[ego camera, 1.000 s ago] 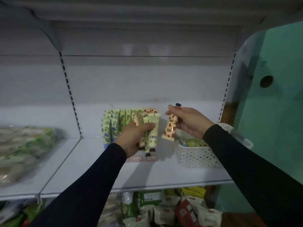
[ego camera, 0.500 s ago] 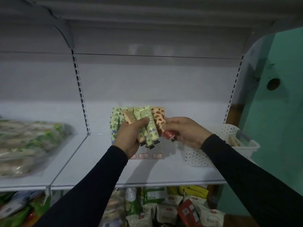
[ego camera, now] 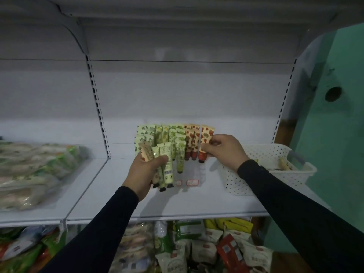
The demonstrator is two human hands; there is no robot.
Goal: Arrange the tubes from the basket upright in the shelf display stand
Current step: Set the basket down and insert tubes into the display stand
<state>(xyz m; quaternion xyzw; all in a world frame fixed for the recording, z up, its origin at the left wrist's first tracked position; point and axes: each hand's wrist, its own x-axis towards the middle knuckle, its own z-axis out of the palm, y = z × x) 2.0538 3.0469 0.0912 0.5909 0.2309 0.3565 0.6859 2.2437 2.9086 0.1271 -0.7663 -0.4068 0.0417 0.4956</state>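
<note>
Dim light falls on a white metal shelf (ego camera: 177, 201) with a slotted back panel (ego camera: 177, 95). A teal wall (ego camera: 344, 134) with a round hole (ego camera: 333, 94) stands right.

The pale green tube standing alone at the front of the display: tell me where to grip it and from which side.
Pinch the pale green tube by its flat upper body, above the dark cap, fingers coming from the front right. It stands cap down ahead of the rows, so that side looks open; the left hand with its bundle of tubes crowds its left.

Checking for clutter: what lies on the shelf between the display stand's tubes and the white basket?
Only the right hand, gripping the strawberry tube; shelf below looks bare, head view.
</note>
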